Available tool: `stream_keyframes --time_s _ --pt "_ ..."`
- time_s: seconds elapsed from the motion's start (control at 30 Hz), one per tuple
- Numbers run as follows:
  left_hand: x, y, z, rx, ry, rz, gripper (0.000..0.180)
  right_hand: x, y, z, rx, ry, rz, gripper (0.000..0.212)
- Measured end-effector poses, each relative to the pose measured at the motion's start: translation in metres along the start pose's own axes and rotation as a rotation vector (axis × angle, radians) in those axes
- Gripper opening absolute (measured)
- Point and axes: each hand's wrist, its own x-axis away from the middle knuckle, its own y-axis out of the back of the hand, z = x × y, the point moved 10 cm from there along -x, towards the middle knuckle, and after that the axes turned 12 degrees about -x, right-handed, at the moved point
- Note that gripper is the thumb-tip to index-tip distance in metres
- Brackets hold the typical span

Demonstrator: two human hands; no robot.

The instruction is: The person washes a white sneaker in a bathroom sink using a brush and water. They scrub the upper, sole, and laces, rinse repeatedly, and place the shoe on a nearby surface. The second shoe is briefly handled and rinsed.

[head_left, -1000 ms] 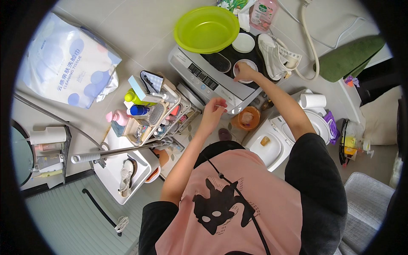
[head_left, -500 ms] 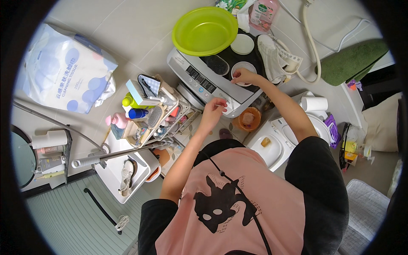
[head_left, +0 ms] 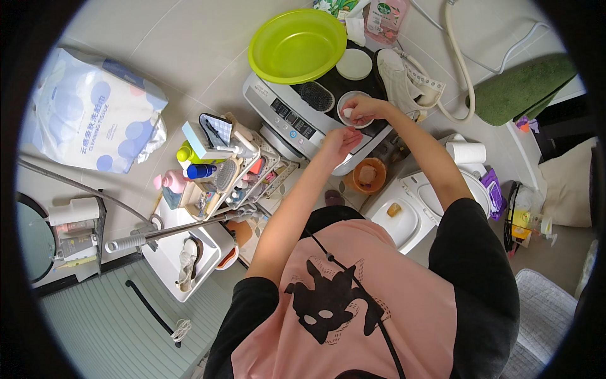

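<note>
On the washing machine's dark top stands a round white tub, partly hidden by my right hand. The fingers of that hand are closed in a pinch over the tub, with a small white piece at their tips; its exact kind is too small to tell. My left hand hovers just below, over the machine's front edge, fingers stretched toward the right hand and nothing visible in them. Close by lie a round white lid and a black hairbrush. White shoes stand right of the tub.
A green basin sits on the machine at the back left. Left of it is a crowded shelf rack. An orange bucket and a toilet are at the right. A hose hangs behind.
My left hand has moved up and right, close to the right hand, and its fingers have straightened. The right hand has tilted over the tub, and a white piece now shows at its fingertips.
</note>
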Motion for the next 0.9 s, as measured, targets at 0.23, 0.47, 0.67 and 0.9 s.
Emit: stream_keyframes --time_s 0.23,0.47,0.67,0.9 --pt "-0.020 -0.003 0.005 -0.134 0.026 -0.060 0.028 0.002 0.007 0.007 -0.047 0.057 -0.117 0.012" --pt "-0.010 -0.011 -0.003 0.009 0.000 -0.024 0.030 0.013 0.005 0.013 -0.646 0.112 -0.158 0.012" --pt "-0.016 -0.029 -0.019 -0.119 -0.097 0.144 0.024 0.012 0.005 0.017 -1.030 0.192 -0.253 0.037" --pt "-0.018 -0.033 -0.033 -0.354 -0.136 0.093 0.009 0.023 0.009 0.027 -1.162 0.313 -0.362 0.042"
